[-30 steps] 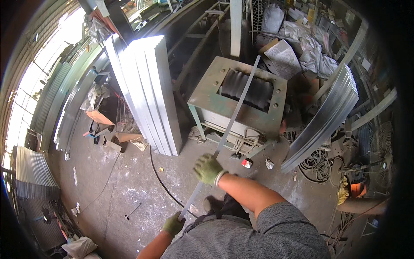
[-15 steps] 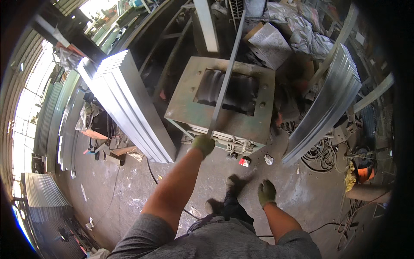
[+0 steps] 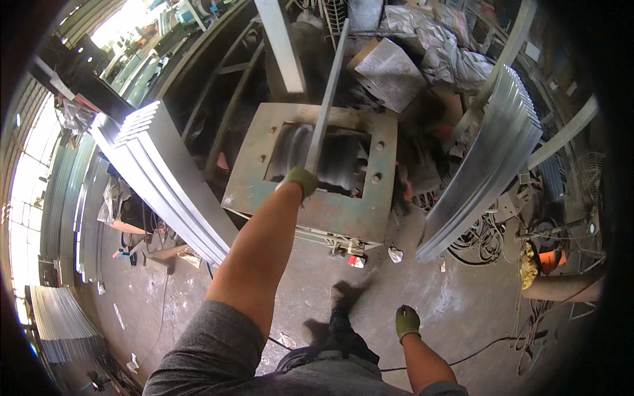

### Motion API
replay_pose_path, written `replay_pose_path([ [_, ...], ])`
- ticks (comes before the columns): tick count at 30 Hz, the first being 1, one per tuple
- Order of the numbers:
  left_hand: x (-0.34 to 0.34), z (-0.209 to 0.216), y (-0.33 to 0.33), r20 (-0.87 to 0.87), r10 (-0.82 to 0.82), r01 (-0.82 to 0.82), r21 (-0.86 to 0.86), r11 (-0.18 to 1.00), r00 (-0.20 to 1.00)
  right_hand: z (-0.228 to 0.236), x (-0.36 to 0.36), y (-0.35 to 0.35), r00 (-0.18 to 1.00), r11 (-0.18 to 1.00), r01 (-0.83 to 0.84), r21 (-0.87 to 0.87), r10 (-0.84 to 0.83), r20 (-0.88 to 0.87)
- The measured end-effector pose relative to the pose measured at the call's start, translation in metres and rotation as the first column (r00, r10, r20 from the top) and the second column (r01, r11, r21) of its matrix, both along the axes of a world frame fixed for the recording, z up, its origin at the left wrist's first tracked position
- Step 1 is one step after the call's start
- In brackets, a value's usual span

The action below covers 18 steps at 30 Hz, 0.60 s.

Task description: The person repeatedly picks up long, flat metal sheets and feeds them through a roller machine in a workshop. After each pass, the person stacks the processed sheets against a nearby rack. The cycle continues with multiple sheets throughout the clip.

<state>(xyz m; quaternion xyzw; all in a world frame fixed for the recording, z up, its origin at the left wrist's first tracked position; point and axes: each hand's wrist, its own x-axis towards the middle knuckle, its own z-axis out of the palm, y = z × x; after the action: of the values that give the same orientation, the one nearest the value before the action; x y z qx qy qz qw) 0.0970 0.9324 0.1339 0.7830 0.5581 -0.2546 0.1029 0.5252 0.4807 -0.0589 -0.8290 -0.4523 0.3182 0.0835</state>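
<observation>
My left hand [image 3: 302, 180], in a green work glove, is closed around the near end of a long, narrow metal bar [image 3: 327, 99]. The bar slants up and away across the opening of a worn, greenish box-shaped machine [image 3: 247, 168]. Dark, blurred rollers [image 3: 343, 162] show inside that opening, below the bar. Off to the right, well away from the machine, my right hand [image 3: 407, 321] hangs low over the floor in a matching glove. Its fingers are loosely bent with a small gap between them, and nothing shows in them.
Stacked bright metal profiles lean on the left [image 3: 172, 178], and a second stack [image 3: 485, 165] stands on the right. Coiled cable [image 3: 482, 243] lies by the right stack. A cardboard box [image 3: 391, 74] and crumpled sheeting [image 3: 446, 49] sit behind the machine. A cable crosses the floor near my feet.
My left hand has moved forward with the bar, from the machine's front edge to over its top. The view has shifted. My right hand still hangs low at the right.
</observation>
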Motion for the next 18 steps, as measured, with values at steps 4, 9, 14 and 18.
replay_pose_path([
  [4,-0.022,-0.023,-0.077,0.213,0.202,-0.213,0.025,0.977,0.956,0.009,-0.038,0.054,0.994,0.942,-0.103,0.320,0.085,0.071],
  [9,-0.046,-0.039,-0.241,0.522,0.552,-0.593,-0.105,0.798,0.650,0.055,-0.075,0.135,0.992,0.714,-0.074,0.696,0.127,-0.025],
  [14,-0.057,-0.055,-0.427,0.534,0.699,-0.715,-0.228,0.660,0.475,0.131,-0.143,0.183,0.901,0.490,-0.304,0.817,0.427,0.078],
  [18,-0.062,-0.076,-0.581,0.505,0.776,-0.752,-0.323,0.575,0.377,0.171,-0.219,0.184,0.770,0.320,-0.437,0.841,0.616,0.167],
])
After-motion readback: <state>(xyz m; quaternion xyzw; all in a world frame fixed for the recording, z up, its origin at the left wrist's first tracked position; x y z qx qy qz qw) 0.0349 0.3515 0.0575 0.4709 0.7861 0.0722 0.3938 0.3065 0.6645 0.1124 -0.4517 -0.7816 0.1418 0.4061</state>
